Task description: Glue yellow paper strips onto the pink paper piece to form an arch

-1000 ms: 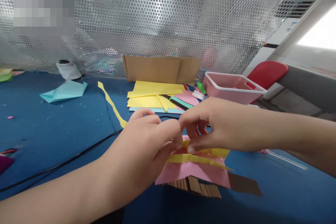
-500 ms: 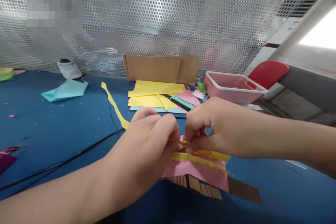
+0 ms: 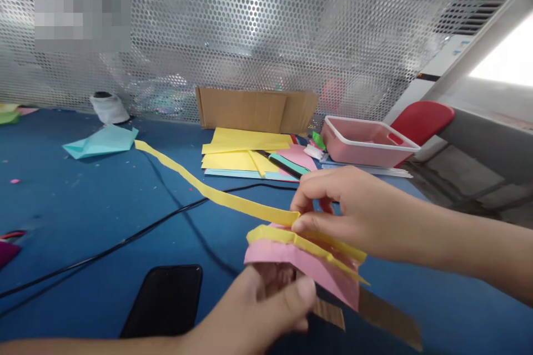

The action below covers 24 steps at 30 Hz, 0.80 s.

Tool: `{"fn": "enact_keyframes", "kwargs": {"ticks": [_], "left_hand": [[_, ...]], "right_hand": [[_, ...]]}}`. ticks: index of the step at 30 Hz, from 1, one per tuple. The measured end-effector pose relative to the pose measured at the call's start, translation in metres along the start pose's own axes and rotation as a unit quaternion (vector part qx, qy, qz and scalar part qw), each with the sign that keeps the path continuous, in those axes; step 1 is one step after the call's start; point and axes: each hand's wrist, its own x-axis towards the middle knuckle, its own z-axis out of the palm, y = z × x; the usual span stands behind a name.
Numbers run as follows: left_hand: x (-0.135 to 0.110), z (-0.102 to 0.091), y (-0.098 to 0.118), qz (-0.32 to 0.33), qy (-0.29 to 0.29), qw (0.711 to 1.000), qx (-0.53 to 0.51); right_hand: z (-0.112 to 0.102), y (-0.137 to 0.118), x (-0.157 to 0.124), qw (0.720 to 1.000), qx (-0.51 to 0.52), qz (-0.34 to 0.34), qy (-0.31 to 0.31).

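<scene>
My right hand (image 3: 345, 205) pinches the near end of a long yellow paper strip (image 3: 216, 194) between thumb and fingers, at the upper edge of a pink paper piece (image 3: 310, 274). The strip's other end rises toward the left, above the table. More yellow strips (image 3: 310, 245) run along the pink piece, creased in places. My left hand (image 3: 266, 305) is closed under the pink piece, holding it from below and in front; some of its fingers are hidden. Brown cardboard (image 3: 391, 316) sticks out beneath on the right, and a corrugated bit (image 3: 330, 313) shows near my left thumb.
A black phone (image 3: 164, 302) lies left of my left hand, and a black cable (image 3: 158, 224) crosses the blue table. Behind are stacked coloured papers (image 3: 237, 136), a teal-and-black cutter (image 3: 287, 165), a cardboard box (image 3: 245, 108), a pink basket (image 3: 370, 147) and folded light-blue paper (image 3: 102, 141).
My left hand has left the yellow strip's end by my right fingers and moved down beneath the pink piece. The long strip now stretches out leftward in full view, and the phone has come into sight.
</scene>
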Motion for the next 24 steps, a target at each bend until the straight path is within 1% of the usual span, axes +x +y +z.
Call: {"fn": "enact_keyframes", "kwargs": {"ticks": [1, 2, 4, 6, 8, 10, 12, 15, 18, 20, 22, 24], "left_hand": [[0.004, 0.003, 0.006, 0.008, -0.005, 0.998, -0.056], [0.008, 0.005, 0.012, 0.031, -0.001, 0.995, -0.094], [0.013, 0.009, 0.025, 0.088, 0.013, 0.990, -0.111], [0.017, 0.010, 0.036, 0.146, 0.055, 0.984, -0.087], [0.022, 0.008, 0.045, 0.201, 0.091, 0.975, -0.034], [0.025, 0.005, 0.053, 0.242, 0.097, 0.965, 0.030], [0.025, 0.003, 0.057, 0.269, 0.094, 0.955, 0.082], [0.021, 0.003, 0.058, 0.275, 0.094, 0.948, 0.129], [0.017, 0.003, 0.052, 0.264, 0.112, 0.946, 0.153], [0.015, 0.003, 0.045, 0.267, 0.132, 0.941, 0.161], [0.015, 0.003, 0.036, 0.277, 0.149, 0.934, 0.169], [0.015, 0.002, 0.025, 0.281, 0.165, 0.928, 0.181]], "right_hand": [[0.000, 0.000, -0.001, 1.000, 0.001, -0.005, 0.020], [0.000, -0.001, -0.002, 0.999, 0.006, -0.009, 0.042], [-0.002, -0.002, -0.006, 0.996, 0.017, -0.014, 0.088], [-0.004, -0.005, -0.010, 0.990, 0.001, -0.027, 0.137], [-0.006, -0.008, -0.015, 0.978, -0.057, -0.056, 0.193], [-0.008, -0.012, -0.019, 0.956, -0.134, -0.095, 0.245], [-0.008, -0.015, -0.024, 0.934, -0.199, -0.122, 0.269], [-0.004, -0.018, -0.028, 0.922, -0.245, -0.139, 0.267], [0.006, -0.018, -0.030, 0.923, -0.227, -0.152, 0.272], [0.017, -0.016, -0.031, 0.931, -0.189, -0.135, 0.283], [0.031, -0.013, -0.032, 0.940, -0.145, -0.095, 0.295], [0.047, -0.009, -0.035, 0.943, -0.112, -0.068, 0.307]]}}
